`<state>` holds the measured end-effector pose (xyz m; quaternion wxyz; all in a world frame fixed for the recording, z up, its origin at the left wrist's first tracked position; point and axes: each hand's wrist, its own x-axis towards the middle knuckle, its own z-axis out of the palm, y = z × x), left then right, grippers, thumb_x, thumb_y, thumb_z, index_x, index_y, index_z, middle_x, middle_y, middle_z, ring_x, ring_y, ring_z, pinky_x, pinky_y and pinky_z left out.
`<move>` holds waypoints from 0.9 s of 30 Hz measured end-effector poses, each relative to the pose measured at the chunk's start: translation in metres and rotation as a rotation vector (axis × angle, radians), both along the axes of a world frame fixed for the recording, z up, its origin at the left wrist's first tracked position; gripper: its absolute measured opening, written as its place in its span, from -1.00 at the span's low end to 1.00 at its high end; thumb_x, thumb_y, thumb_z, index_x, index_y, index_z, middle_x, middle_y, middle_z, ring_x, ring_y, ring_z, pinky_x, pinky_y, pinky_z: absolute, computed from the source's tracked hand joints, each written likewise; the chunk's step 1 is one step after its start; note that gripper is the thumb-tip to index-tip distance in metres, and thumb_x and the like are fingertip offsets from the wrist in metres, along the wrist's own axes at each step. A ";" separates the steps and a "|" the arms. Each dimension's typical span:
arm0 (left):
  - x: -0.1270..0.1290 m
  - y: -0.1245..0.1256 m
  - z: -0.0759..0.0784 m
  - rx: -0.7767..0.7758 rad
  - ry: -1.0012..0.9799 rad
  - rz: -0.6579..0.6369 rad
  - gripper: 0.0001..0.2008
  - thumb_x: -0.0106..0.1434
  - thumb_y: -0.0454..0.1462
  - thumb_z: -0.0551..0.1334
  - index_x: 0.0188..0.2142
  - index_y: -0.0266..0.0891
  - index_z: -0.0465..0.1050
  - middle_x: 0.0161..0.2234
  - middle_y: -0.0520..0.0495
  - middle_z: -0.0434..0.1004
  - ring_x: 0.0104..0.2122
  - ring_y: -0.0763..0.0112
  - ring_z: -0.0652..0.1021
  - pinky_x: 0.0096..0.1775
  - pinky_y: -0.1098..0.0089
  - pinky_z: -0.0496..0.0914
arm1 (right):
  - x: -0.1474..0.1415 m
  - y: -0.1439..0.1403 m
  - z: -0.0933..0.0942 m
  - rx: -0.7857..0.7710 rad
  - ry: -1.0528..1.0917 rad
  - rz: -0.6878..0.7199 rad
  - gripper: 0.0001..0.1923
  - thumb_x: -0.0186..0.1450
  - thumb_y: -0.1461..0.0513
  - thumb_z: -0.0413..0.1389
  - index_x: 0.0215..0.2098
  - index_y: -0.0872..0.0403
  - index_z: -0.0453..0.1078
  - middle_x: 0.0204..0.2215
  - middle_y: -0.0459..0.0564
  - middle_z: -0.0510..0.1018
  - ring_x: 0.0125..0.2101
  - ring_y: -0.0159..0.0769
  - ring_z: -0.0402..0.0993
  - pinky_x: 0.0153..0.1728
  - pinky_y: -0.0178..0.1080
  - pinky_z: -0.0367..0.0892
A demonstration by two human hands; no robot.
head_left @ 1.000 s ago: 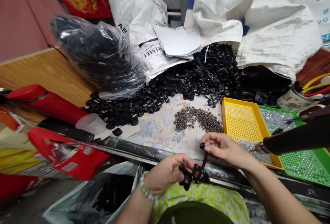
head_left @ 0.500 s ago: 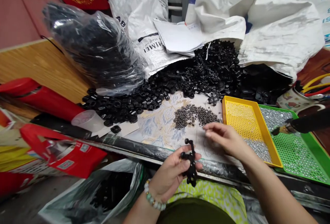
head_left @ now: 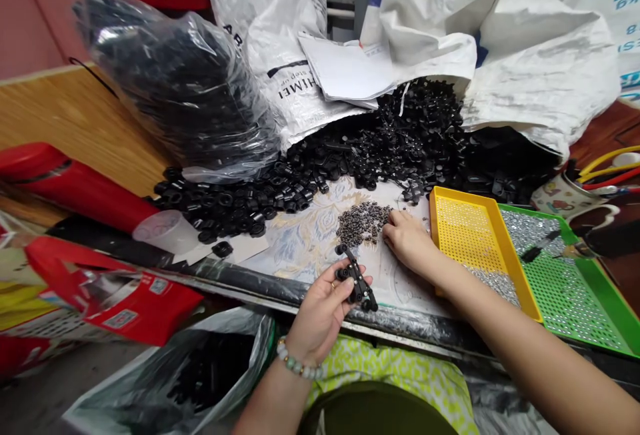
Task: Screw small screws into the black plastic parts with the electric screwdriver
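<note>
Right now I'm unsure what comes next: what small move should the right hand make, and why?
Probably pinch one small piece from the pile of small dark metal pieces. The right hand already rests at that pile's edge, fingers on it, while the left hand holds the black plastic part up nearby.

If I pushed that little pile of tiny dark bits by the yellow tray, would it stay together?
Probably not. The pile of tiny dark bits is loose grains lying flat on the table, so a push would likely scatter them. Each looks very small beside the right hand touching it, so probably light and fiddly to pinch. Some might roll; their shape is too small to tell.
</note>
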<state>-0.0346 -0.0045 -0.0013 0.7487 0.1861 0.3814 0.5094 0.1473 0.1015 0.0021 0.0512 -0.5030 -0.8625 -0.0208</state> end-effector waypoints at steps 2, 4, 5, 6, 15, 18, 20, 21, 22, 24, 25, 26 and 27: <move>0.000 0.000 0.002 -0.003 0.019 0.002 -0.74 0.20 -0.37 0.18 -0.09 -0.25 0.29 -0.15 -0.10 0.46 -0.16 0.33 0.52 -0.18 0.39 0.40 | 0.000 -0.004 0.005 0.010 0.036 0.012 -0.83 0.25 0.33 -0.08 -0.41 0.14 0.34 -0.29 0.13 0.35 -0.25 -0.19 0.22 -0.29 -0.18 0.16; 0.001 0.001 0.003 -0.001 0.033 -0.004 -0.75 0.21 -0.36 0.18 -0.10 -0.24 0.28 -0.15 -0.10 0.46 -0.17 0.34 0.52 -0.20 0.41 0.39 | -0.003 -0.014 0.014 -0.023 0.188 0.036 -0.87 0.24 0.33 -0.07 -0.38 0.14 0.30 -0.32 0.10 0.37 -0.29 -0.24 0.24 -0.29 -0.20 0.19; 0.001 0.001 0.003 0.003 0.040 -0.011 -0.76 0.21 -0.35 0.18 -0.11 -0.24 0.28 -0.16 -0.09 0.46 -0.18 0.35 0.52 -0.22 0.42 0.39 | -0.005 -0.021 0.020 -0.071 0.305 0.053 -0.90 0.23 0.34 -0.06 -0.37 0.13 0.29 -0.36 0.06 0.38 -0.33 -0.29 0.25 -0.31 -0.23 0.20; 0.001 0.001 0.004 0.010 0.049 -0.021 -0.76 0.21 -0.34 0.18 -0.12 -0.23 0.28 -0.17 -0.09 0.46 -0.19 0.36 0.52 -0.23 0.43 0.38 | -0.007 -0.028 0.026 -0.142 0.433 0.070 -0.91 0.22 0.34 -0.05 -0.39 0.12 0.27 -0.41 0.00 0.38 -0.38 -0.34 0.26 -0.34 -0.27 0.20; 0.011 -0.004 0.002 0.070 0.239 -0.027 -0.69 0.15 -0.28 0.24 -0.09 -0.21 0.32 -0.27 -0.06 0.48 -0.25 0.41 0.50 -0.28 0.46 0.36 | -0.018 -0.057 0.038 -0.592 0.882 -0.011 -0.88 0.24 0.26 -0.02 -0.44 0.09 0.30 -0.53 -0.14 0.41 -0.48 -0.45 0.30 -0.42 -0.35 0.18; 0.011 -0.005 0.002 0.087 0.266 -0.017 -0.69 0.15 -0.29 0.24 -0.09 -0.22 0.32 -0.22 -0.08 0.49 -0.23 0.41 0.50 -0.22 0.44 0.35 | -0.017 -0.056 0.034 -0.568 0.903 -0.035 -0.86 0.24 0.25 -0.01 -0.46 0.09 0.31 -0.52 -0.14 0.43 -0.47 -0.45 0.31 -0.40 -0.36 0.19; 0.011 -0.005 0.002 0.094 0.277 -0.014 -0.69 0.15 -0.30 0.24 -0.09 -0.22 0.32 -0.20 -0.08 0.49 -0.21 0.40 0.51 -0.19 0.44 0.35 | -0.017 -0.057 0.033 -0.572 0.917 -0.043 -0.85 0.24 0.25 -0.01 -0.47 0.08 0.31 -0.52 -0.14 0.44 -0.47 -0.45 0.32 -0.41 -0.37 0.19; 0.012 -0.005 0.002 0.099 0.280 -0.016 -0.70 0.15 -0.30 0.24 -0.09 -0.22 0.33 -0.19 -0.08 0.49 -0.21 0.41 0.51 -0.18 0.44 0.34 | -0.017 -0.058 0.033 -0.572 0.919 -0.045 -0.85 0.25 0.24 -0.01 -0.47 0.08 0.31 -0.52 -0.15 0.45 -0.47 -0.45 0.32 -0.41 -0.37 0.19; 0.012 -0.005 0.002 0.105 0.283 -0.015 -0.70 0.15 -0.30 0.23 -0.09 -0.22 0.33 -0.19 -0.07 0.50 -0.20 0.41 0.51 -0.16 0.44 0.34 | -0.017 -0.059 0.033 -0.564 0.917 -0.045 -0.84 0.25 0.24 -0.02 -0.47 0.08 0.31 -0.52 -0.15 0.45 -0.48 -0.45 0.32 -0.42 -0.37 0.19; 0.012 -0.004 0.002 0.121 0.288 -0.007 -0.71 0.15 -0.31 0.23 -0.10 -0.23 0.34 -0.20 -0.06 0.51 -0.21 0.44 0.51 -0.14 0.45 0.33 | -0.017 -0.061 0.033 -0.539 0.898 -0.048 -0.84 0.25 0.24 -0.02 -0.47 0.07 0.32 -0.53 -0.16 0.45 -0.49 -0.46 0.32 -0.42 -0.38 0.19; 0.012 -0.004 0.002 0.129 0.291 -0.003 -0.71 0.15 -0.31 0.23 -0.10 -0.23 0.34 -0.21 -0.05 0.51 -0.22 0.45 0.51 -0.13 0.46 0.33 | -0.017 -0.062 0.033 -0.526 0.884 -0.052 -0.84 0.26 0.24 -0.02 -0.47 0.07 0.32 -0.54 -0.16 0.45 -0.49 -0.45 0.32 -0.42 -0.38 0.19; 0.012 -0.003 0.002 0.134 0.297 0.001 -0.71 0.15 -0.31 0.24 -0.10 -0.23 0.34 -0.23 -0.04 0.52 -0.23 0.47 0.51 -0.13 0.47 0.33 | -0.017 -0.063 0.033 -0.515 0.872 -0.058 -0.84 0.26 0.24 -0.02 -0.46 0.07 0.33 -0.54 -0.16 0.45 -0.50 -0.45 0.33 -0.43 -0.37 0.19; 0.012 -0.003 0.002 0.139 0.302 0.003 -0.71 0.15 -0.31 0.24 -0.11 -0.23 0.35 -0.24 -0.03 0.52 -0.23 0.47 0.51 -0.14 0.49 0.33 | -0.017 -0.064 0.033 -0.504 0.863 -0.062 -0.83 0.26 0.24 -0.02 -0.46 0.07 0.33 -0.54 -0.15 0.46 -0.50 -0.45 0.33 -0.42 -0.37 0.19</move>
